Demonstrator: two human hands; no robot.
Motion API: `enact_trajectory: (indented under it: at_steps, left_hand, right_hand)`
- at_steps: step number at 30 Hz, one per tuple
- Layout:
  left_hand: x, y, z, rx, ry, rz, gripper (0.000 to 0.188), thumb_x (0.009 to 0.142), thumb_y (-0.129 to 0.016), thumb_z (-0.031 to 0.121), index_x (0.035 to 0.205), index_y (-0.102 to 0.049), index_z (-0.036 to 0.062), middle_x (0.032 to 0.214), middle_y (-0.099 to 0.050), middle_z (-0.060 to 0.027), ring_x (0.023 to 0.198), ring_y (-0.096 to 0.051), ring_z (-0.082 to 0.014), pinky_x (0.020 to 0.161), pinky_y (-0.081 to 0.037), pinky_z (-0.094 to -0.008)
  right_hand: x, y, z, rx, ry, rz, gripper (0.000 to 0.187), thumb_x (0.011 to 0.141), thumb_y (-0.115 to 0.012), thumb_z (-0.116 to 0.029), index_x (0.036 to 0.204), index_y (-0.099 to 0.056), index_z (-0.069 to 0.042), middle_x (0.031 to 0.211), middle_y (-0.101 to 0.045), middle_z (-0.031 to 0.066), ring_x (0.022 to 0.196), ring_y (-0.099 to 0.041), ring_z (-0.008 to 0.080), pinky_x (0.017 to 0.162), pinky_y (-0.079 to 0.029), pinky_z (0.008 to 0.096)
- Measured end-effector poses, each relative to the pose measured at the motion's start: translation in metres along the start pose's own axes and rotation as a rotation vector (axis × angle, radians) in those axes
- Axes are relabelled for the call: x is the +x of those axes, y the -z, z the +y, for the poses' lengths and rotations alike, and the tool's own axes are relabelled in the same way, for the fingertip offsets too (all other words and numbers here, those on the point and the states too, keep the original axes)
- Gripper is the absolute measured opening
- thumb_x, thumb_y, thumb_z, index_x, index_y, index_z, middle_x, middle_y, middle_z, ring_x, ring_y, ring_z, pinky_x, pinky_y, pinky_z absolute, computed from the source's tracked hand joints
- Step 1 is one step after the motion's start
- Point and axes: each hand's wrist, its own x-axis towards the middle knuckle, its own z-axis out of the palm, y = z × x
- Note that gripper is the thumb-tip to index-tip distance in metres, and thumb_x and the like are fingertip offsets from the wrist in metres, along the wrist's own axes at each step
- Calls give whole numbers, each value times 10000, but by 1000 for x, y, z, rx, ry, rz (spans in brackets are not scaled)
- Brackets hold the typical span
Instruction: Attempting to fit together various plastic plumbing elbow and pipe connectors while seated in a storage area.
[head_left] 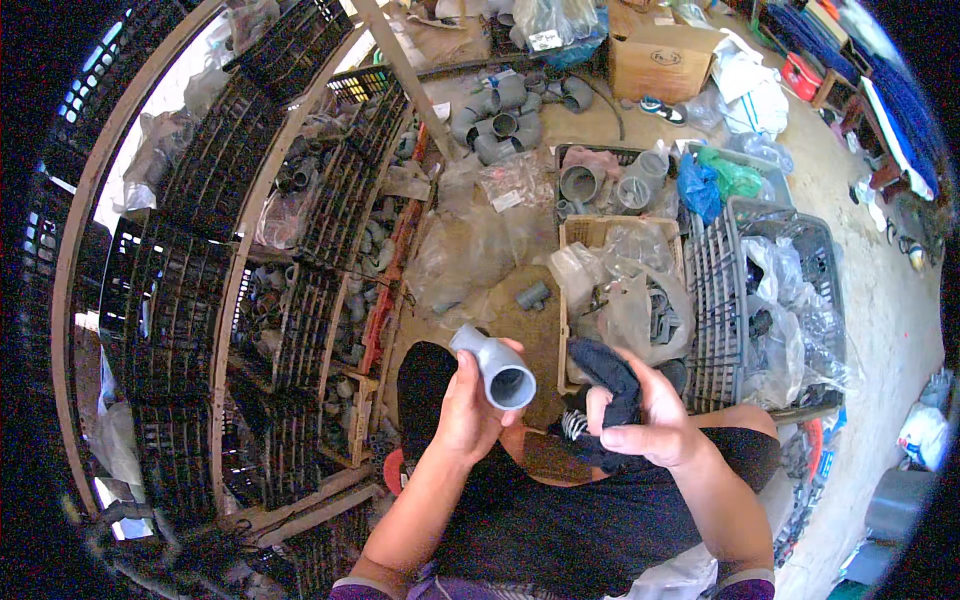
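My left hand [468, 408] is closed around a grey plastic pipe elbow [492, 366], whose round open end faces up toward me. To the right of it, my right hand [650, 412] grips a bunched black cloth [607, 375]. A part of the cloth with white stripes hangs below the fingers. Cloth and elbow are apart from each other, both above my lap. On the floor ahead lies a small grey pipe fitting [533, 296], just left of a tan crate.
The tan crate [572, 330] and a grey crate [712, 310] hold plastic bags. Farther off sits a pile of grey pipe fittings [505, 118]. Black crates [180, 310] with fittings fill a wooden rack along the left. A cardboard box [662, 62] stands at the back.
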Motion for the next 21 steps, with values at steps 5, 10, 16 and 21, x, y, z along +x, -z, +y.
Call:
enact_trajectory:
  at_steps: [5,10,16,21]
  left_hand:
    - [-3,-8,-2,140,-88,-79,744,828,-477,675,1246,-435,60,865,-566,-37,638,-521,-120,485,-383,-240]
    - [-7,-1,-3,637,-375,-124,723,852,-536,609,1253,-467,11,972,-579,-54,833,-563,-142,720,-450,-251]
    - [-18,-16,7,920,-432,-221,438,793,-561,59,1225,-524,-3,1115,-611,-118,1010,-593,-173,871,-465,-304]
    - [-19,-16,6,904,-484,-235,414,822,-547,86,1228,-524,7,1107,-619,-122,999,-605,-183,846,-478,-298]
  right_hand:
    - [0,-8,-11,-449,-30,-228,748,798,-690,-156,1408,-302,38,1145,-559,81,1018,-528,139,893,-427,306]
    - [3,-10,3,-773,-34,-280,564,820,-673,-269,1238,-449,37,953,-627,241,852,-632,391,767,-508,403]
    - [-2,-10,26,-1055,-38,-213,422,833,-655,-349,1071,-524,-27,914,-625,214,813,-616,407,738,-500,460]
    - [0,-6,41,-905,51,-244,403,842,-656,-333,1102,-532,-51,993,-614,198,876,-621,374,777,-494,444]
